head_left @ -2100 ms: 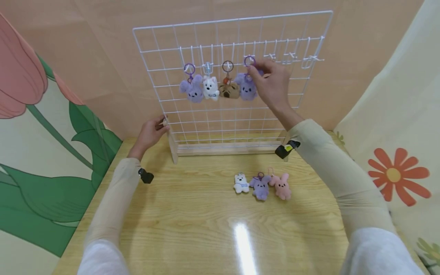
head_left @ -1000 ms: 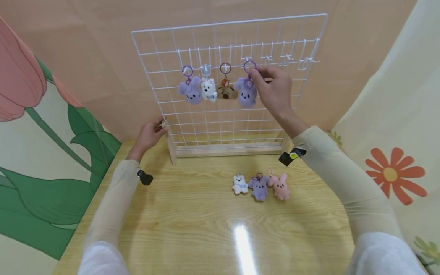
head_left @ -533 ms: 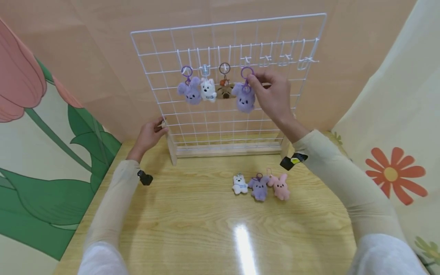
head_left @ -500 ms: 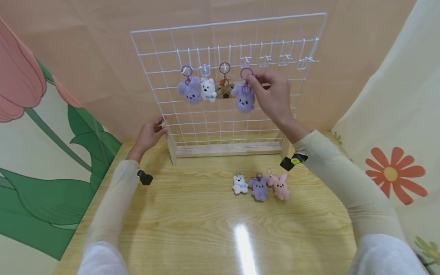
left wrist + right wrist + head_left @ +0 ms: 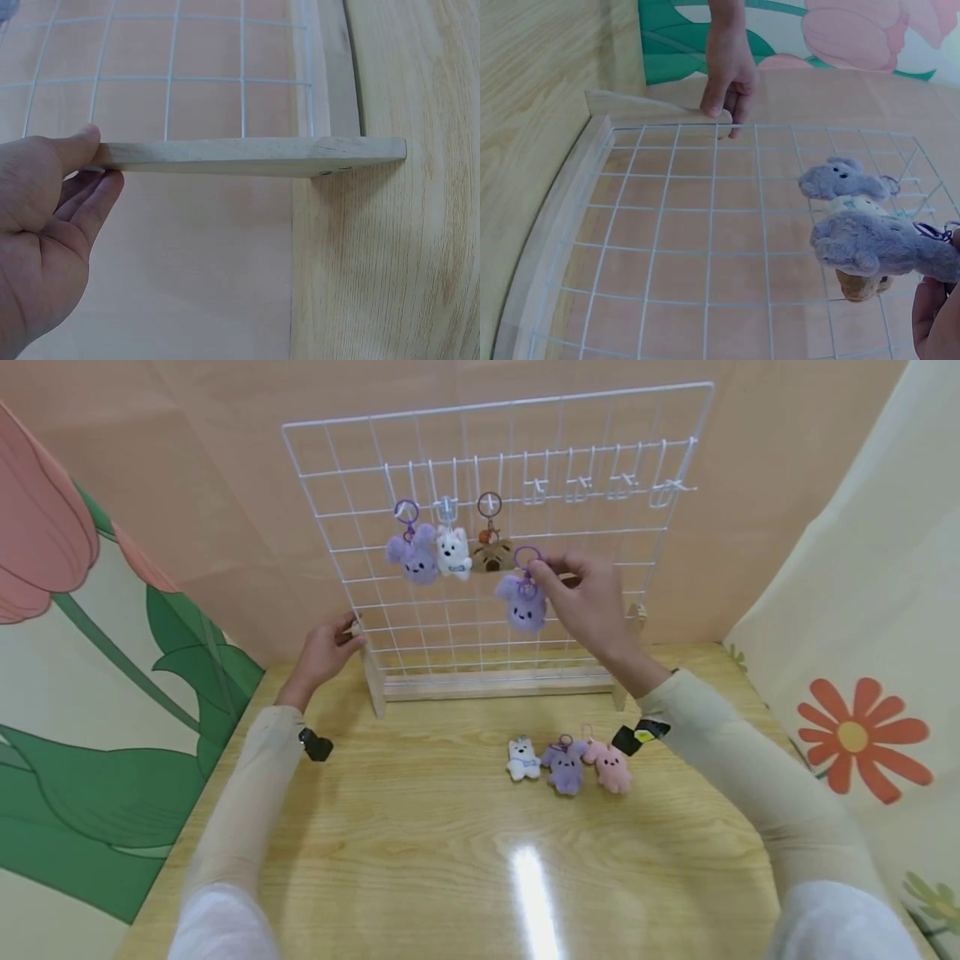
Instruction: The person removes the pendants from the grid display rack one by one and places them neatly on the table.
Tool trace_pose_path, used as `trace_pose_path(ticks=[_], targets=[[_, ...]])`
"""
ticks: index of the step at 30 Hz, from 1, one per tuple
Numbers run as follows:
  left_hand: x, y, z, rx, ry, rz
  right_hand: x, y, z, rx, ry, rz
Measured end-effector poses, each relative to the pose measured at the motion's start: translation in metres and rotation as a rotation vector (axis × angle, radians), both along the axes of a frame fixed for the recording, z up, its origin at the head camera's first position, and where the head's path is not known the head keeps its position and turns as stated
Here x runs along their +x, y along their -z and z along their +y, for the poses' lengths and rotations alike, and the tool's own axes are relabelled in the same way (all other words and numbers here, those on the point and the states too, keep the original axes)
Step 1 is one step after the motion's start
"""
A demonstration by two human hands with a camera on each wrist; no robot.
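My right hand (image 5: 588, 610) pinches a purple bunny plush keychain (image 5: 525, 608) near its purple ring, and the plush hangs in front of the white wire grid (image 5: 480, 631). In the right wrist view that keychain (image 5: 881, 244) is large, and fingertips show only at the right edge. My left hand (image 5: 324, 653) grips the upper end of the grid's left wooden leg (image 5: 225, 154), thumb on one side and fingers on the other. Still hanging from hooks are another purple bunny keychain (image 5: 415, 560), a white dog keychain (image 5: 453, 553) and a brown plush keychain (image 5: 492, 557).
On the wood-grain table (image 5: 420, 827) lie a white keychain (image 5: 522, 760), a purple bunny keychain (image 5: 566, 768) and a pink bunny keychain (image 5: 613, 770), in a row. Several bare hooks (image 5: 579, 487) line the grid's upper right. A flower-print cloth (image 5: 840, 610) borders the right side.
My right hand has drawn the purple bunny keychain off its hook, then lowered it towards me and slightly left. My left hand has stayed on the wooden leg.
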State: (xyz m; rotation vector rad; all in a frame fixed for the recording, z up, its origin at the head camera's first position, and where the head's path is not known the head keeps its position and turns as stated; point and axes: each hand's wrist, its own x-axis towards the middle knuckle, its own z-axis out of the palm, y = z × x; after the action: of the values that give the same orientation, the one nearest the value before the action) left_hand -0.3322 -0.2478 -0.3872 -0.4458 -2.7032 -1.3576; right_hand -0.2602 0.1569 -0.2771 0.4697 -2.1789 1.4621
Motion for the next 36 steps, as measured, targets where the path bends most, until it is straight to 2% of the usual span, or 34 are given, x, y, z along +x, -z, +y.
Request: trace_pose_path(ticks=[7, 15, 22, 29, 36], targets=[[0.000, 0.001, 0.000, 0.001, -0.008, 0.011, 0.008, 0.020, -0.001, 0.040, -0.040, 0.020], [-0.002, 0.001, -0.001, 0.004, 0.000, 0.010, 0.016, 0.042, -0.004, 0.040, -0.084, 0.013], [-0.001, 0.000, 0.000, 0.015, 0.000, 0.001, 0.022, 0.061, -0.006, 0.049, -0.115, -0.031], [0.000, -0.001, 0.001, 0.013, 0.007, 0.016, 0.028, 0.080, -0.008, 0.064, -0.150, -0.032], [0.000, -0.001, 0.000, -0.007, -0.001, 0.002, 0.035, 0.099, -0.013, 0.073, -0.155, -0.069]])
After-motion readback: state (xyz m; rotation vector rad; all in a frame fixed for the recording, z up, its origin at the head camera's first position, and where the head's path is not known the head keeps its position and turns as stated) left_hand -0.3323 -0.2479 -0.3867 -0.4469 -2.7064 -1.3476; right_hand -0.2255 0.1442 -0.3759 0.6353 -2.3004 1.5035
